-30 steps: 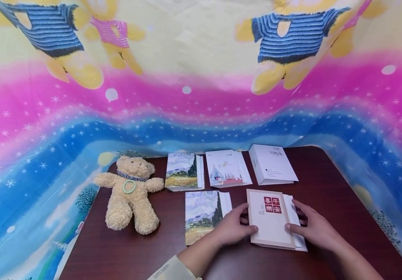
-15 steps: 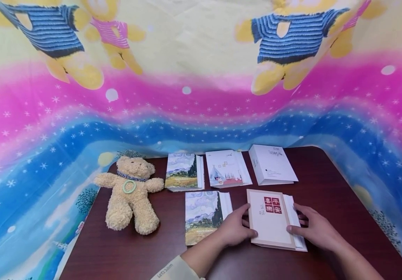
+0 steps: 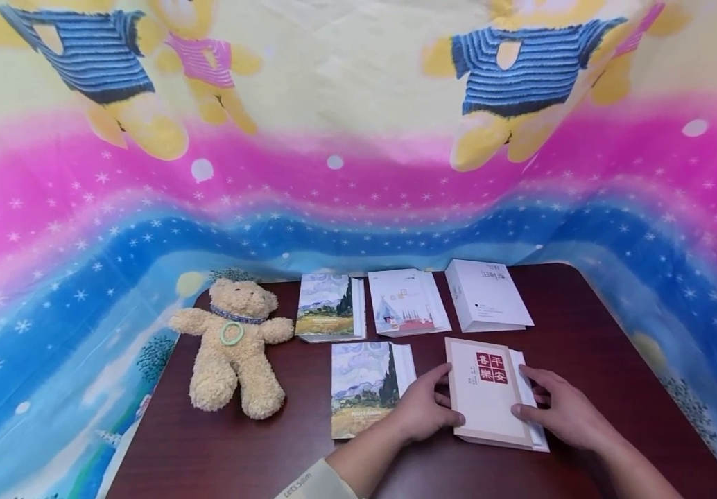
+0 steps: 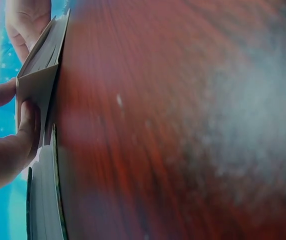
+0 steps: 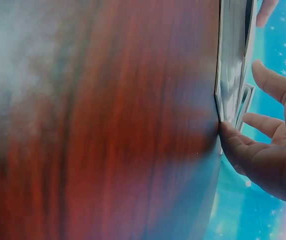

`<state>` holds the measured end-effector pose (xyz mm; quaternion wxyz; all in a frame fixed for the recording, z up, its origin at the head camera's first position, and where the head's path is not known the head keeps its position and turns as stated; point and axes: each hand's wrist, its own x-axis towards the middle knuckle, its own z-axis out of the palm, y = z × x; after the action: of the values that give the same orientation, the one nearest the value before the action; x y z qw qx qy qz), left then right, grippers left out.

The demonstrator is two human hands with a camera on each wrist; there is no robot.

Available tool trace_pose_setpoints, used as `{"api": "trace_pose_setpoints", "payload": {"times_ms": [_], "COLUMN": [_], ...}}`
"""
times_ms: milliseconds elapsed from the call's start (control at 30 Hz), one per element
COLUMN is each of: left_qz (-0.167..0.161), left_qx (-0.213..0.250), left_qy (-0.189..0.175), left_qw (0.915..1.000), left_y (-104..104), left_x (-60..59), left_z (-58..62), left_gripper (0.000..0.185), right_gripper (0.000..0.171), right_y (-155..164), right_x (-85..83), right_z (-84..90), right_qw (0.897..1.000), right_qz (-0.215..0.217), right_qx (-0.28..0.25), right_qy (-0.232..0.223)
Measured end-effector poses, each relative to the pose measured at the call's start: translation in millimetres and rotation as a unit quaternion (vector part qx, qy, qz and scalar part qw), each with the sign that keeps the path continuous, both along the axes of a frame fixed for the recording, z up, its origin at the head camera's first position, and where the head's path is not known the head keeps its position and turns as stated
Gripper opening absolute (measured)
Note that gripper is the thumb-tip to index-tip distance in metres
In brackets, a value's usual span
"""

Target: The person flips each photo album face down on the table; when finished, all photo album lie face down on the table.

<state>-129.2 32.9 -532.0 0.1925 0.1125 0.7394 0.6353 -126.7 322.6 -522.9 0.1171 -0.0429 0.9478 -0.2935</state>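
A beige photo album (image 3: 489, 409) with a red square of Chinese characters lies on the dark wood table (image 3: 209, 457). My left hand (image 3: 424, 409) is at its left side; in the left wrist view, one fingertip rests at the cover's corner and another finger presses the spine. On the opposite side, my right hand (image 3: 561, 405) touches the page side. The right wrist view shows one of its fingers (image 5: 230, 135) against the lower cover's edge, with the thumb (image 5: 270, 80) spread near the upper cover. White pages show beyond the front cover on the right.
Left of my left hand lies a landscape-painted photo album (image 3: 365, 388). Behind stand a similar painted album (image 3: 326, 305), a white tent-picture album (image 3: 399, 305) and a white album (image 3: 492, 298). A teddy bear (image 3: 234, 353) lies at left; a printed cloth (image 3: 333, 235) hangs behind.
The beige album's front cover has shifted slightly right, leaving less of the white page side showing. My left hand has moved a little right with it; my right hand has stayed nearly in place.
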Motion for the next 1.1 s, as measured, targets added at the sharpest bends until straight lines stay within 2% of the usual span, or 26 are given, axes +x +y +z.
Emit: {"api": "trace_pose_setpoints", "payload": {"times_ms": [300,667,967,1100], "left_qz": [0.003,0.017,0.017,0.015], "left_qx": [0.014,0.005,0.038,0.059], "left_qy": [-0.008,0.019,0.019,0.017], "left_qw": [0.9999,0.9997,0.999,0.998], "left_y": [5,5,-1,-2], "left_x": [4.1,5.3,5.9,5.4], "left_z": [-1.0,3.2,6.3,6.1], "left_gripper": [0.094,0.091,0.089,0.089], "right_gripper": [0.092,0.082,0.079,0.079], "right_y": [1,-5,-13,-14], "right_x": [2.0,-1.3,-2.4,-3.4], "right_z": [-0.6,1.7,1.0,0.9], "right_qw": [1.0,1.0,0.999,0.999], "right_qz": [0.011,0.02,0.028,0.031], "right_qx": [0.02,-0.006,-0.028,-0.043], "right_qy": [0.0,0.008,0.007,-0.009]}}
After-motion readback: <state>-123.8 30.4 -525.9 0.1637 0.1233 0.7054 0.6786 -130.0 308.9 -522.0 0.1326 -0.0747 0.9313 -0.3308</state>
